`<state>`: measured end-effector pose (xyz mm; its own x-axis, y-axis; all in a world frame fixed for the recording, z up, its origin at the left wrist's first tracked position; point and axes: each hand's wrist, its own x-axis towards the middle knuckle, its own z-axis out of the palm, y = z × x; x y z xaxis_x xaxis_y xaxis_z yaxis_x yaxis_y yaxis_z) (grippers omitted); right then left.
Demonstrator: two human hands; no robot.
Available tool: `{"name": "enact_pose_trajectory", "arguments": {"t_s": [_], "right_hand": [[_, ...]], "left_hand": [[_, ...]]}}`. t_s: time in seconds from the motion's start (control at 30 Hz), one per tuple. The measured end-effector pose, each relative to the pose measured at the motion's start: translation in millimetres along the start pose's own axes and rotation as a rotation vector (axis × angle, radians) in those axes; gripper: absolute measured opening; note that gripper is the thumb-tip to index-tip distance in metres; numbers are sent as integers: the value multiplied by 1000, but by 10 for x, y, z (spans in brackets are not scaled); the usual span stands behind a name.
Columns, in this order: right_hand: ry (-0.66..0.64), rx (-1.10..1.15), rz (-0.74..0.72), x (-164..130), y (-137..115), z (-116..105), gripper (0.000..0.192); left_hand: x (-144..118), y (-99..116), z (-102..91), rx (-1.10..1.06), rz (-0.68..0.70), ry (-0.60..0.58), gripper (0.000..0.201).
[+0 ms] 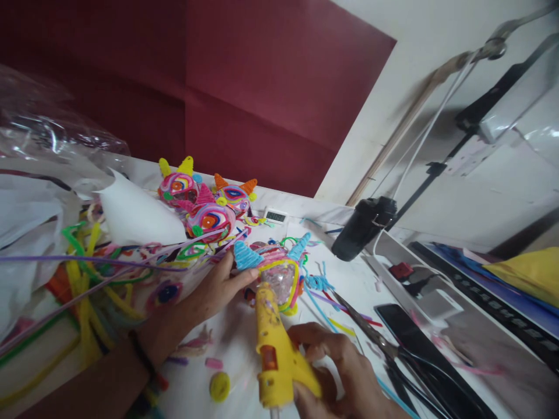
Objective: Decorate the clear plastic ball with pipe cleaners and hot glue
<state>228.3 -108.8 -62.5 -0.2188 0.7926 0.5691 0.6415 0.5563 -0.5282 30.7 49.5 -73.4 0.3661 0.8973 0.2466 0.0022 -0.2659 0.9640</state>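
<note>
From the head camera I see my right hand [338, 372] clenched around the grip of a yellow plastic hot-glue gun [277, 343], whose nozzle points up into a small clear heart-shaped ornament wrapped in pink and yellow pipe cleaners with two blue horns [279, 267]. My left hand [216, 291] steadies that ornament, its fingers pinching the nearer blue horn, on the white bench [236, 343]. Just behind stand three finished ornaments coiled in pink, red and blue pipe cleaner [205, 203], with a white paper cone [135, 215] beside them. A loose heap of green, yellow and purple pipe cleaners [87, 279] crowds my left forearm, and crinkled clear plastic wrap [39, 139] lies beyond it. To the right, black-handled scissors [384, 343] lie near the gun, next to a black phone [404, 329]; a tipped black cylindrical bottle [362, 227] rests further back, and a small white digital timer [276, 216] sits by the wall.
</note>
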Motion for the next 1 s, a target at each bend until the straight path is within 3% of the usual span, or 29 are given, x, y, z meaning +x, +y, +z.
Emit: {"name": "enact_pose_trajectory", "arguments": {"t_s": [0.2, 0.47, 0.67, 0.83, 1.0], "right_hand": [[4, -17, -28, -1, 10, -56, 26], [-103, -58, -183, 50, 25, -241, 34], [15, -67, -248, 167, -25, -115, 26], [81, -45, -89, 64, -3, 12, 27], [46, -12, -16, -31, 21, 25, 28]], "left_hand": [[14, 16, 15, -37, 46, -41, 47], [14, 31, 6, 15, 66, -14, 45], [-2, 4, 13, -35, -37, -11, 45], [1, 15, 18, -52, -28, -34, 48], [-1, 35, 21, -57, -28, -38, 46]]}}
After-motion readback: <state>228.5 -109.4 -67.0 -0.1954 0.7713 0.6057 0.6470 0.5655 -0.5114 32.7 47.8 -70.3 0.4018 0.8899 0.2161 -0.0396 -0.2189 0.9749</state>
